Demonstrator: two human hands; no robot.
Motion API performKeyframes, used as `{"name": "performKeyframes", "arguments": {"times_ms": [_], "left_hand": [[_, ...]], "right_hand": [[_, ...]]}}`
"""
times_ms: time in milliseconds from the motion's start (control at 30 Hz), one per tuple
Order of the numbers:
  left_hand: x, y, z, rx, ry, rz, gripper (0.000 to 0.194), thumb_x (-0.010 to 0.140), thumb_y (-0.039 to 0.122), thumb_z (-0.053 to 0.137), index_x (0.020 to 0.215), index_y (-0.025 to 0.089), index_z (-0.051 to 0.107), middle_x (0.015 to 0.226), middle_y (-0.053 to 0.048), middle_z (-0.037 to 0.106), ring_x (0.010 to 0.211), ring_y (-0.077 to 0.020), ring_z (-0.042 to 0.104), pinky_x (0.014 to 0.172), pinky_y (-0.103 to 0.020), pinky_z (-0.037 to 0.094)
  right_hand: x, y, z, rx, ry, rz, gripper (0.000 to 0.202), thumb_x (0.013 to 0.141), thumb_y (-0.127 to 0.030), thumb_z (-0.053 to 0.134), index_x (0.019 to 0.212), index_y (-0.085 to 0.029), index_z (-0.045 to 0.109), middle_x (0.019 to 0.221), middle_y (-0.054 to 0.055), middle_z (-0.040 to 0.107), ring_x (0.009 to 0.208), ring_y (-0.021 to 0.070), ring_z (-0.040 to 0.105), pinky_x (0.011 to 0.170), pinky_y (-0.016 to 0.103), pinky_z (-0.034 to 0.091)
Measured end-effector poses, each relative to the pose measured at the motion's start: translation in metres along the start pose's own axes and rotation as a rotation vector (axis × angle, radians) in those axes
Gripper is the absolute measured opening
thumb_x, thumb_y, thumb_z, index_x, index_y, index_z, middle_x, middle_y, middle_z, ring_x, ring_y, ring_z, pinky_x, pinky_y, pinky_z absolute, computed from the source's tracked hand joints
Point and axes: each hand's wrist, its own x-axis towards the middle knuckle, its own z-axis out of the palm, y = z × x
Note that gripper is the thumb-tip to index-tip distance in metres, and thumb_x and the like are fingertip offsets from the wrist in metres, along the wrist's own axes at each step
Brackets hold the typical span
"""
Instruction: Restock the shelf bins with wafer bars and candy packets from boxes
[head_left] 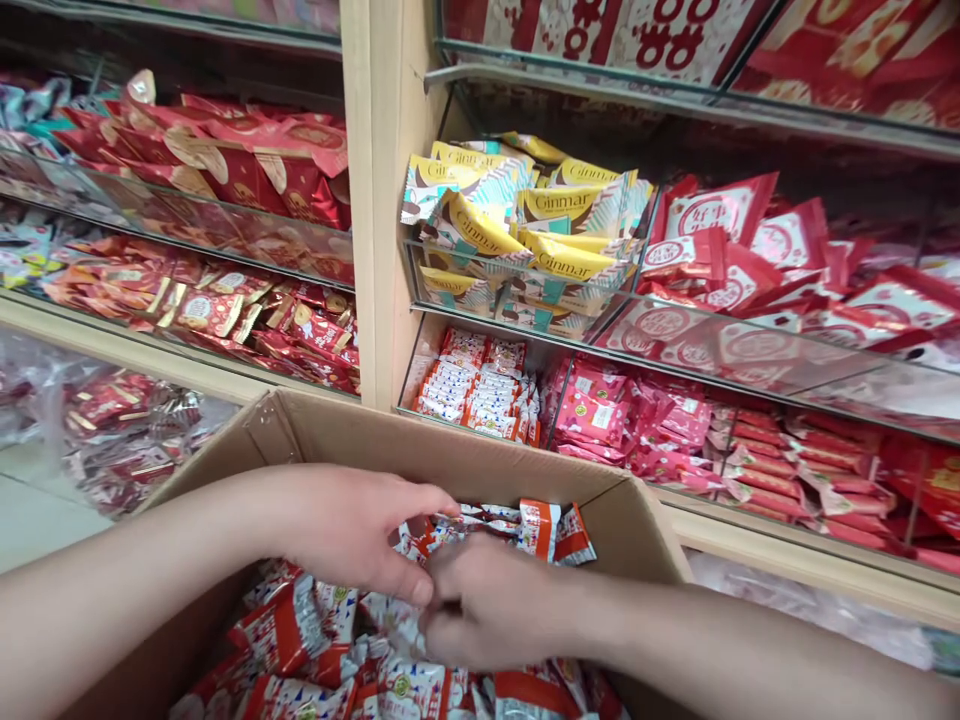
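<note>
Small red, white and blue snack packets (409,690) fill an open cardboard box (337,430) in front of me. My left hand (345,530) reaches over the box, its thumb and index finger curved around the end of a row of packets (491,515). Close beside it, my right hand (495,600) is closed, with its fingertips near my left thumb. Whatever lies inside the right hand's fingers is hidden. A blurred packet (397,620) shows just below the two hands.
Behind the box stands a wooden shelf (379,200) with clear-fronted bins. One low bin holds packed rows of similar packets (480,390). Yellow Ginmar packets (555,205) sit above it, red-and-white packets (712,220) to their right. Bagged snacks (120,420) lie at left.
</note>
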Motion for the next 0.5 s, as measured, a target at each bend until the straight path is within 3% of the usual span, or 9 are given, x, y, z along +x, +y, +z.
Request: {"name": "performKeyframes", "arguments": {"times_ms": [67, 133, 233, 300, 400, 500], "left_hand": [[0.001, -0.001, -0.002, -0.104, 0.051, 0.069, 0.055, 0.065, 0.038, 0.065, 0.117, 0.029, 0.052, 0.103, 0.0, 0.064, 0.091, -0.0209, 0.058, 0.073, -0.025, 0.041], [0.003, -0.002, -0.004, -0.225, 0.112, 0.11, 0.038, 0.065, 0.032, 0.064, 0.102, 0.023, 0.058, 0.093, 0.001, 0.065, 0.086, -0.0188, 0.058, 0.072, -0.024, 0.042], [0.009, -0.002, -0.005, -0.494, 0.166, 0.178, 0.016, 0.07, 0.027, 0.061, 0.084, 0.019, 0.058, 0.079, 0.003, 0.062, 0.076, -0.0158, 0.057, 0.066, -0.024, 0.043], [0.012, -0.001, -0.004, -0.675, 0.177, 0.231, 0.014, 0.071, 0.025, 0.061, 0.083, 0.019, 0.058, 0.08, 0.003, 0.062, 0.076, -0.0149, 0.057, 0.068, -0.025, 0.044], [0.014, 0.001, -0.003, -0.813, 0.22, 0.246, 0.018, 0.071, 0.026, 0.064, 0.086, 0.019, 0.058, 0.083, 0.002, 0.065, 0.077, -0.0156, 0.058, 0.071, -0.028, 0.045], [0.012, 0.004, -0.002, -0.844, 0.302, 0.219, 0.018, 0.073, 0.03, 0.062, 0.086, 0.019, 0.06, 0.084, 0.001, 0.067, 0.077, -0.0165, 0.059, 0.071, -0.029, 0.045]], "right_hand": [[-0.002, 0.001, -0.02, 0.219, 0.193, 0.041, 0.02, 0.072, -0.015, 0.05, 0.053, -0.015, 0.041, 0.052, -0.006, 0.033, 0.05, 0.0057, 0.032, 0.048, 0.018, 0.028], [-0.005, -0.001, -0.035, 0.424, 0.317, 0.123, 0.021, 0.077, -0.018, 0.047, 0.056, -0.015, 0.043, 0.054, -0.005, 0.037, 0.05, 0.0055, 0.036, 0.047, 0.017, 0.029], [-0.01, -0.003, -0.046, 0.657, 0.444, 0.233, 0.024, 0.08, -0.031, 0.048, 0.062, -0.016, 0.045, 0.056, -0.003, 0.048, 0.05, 0.0075, 0.048, 0.047, 0.018, 0.036], [-0.011, -0.003, -0.048, 0.726, 0.53, 0.249, 0.027, 0.08, -0.037, 0.05, 0.063, -0.017, 0.044, 0.055, -0.002, 0.053, 0.048, 0.008, 0.051, 0.046, 0.019, 0.038], [-0.011, 0.0, -0.05, 0.782, 0.585, 0.201, 0.028, 0.079, -0.042, 0.053, 0.068, -0.017, 0.046, 0.052, -0.003, 0.054, 0.044, 0.0067, 0.049, 0.043, 0.017, 0.038], [-0.012, 0.004, -0.053, 0.844, 0.556, 0.148, 0.028, 0.073, -0.04, 0.063, 0.073, -0.016, 0.048, 0.057, -0.004, 0.056, 0.046, 0.0063, 0.051, 0.043, 0.017, 0.04]]}}
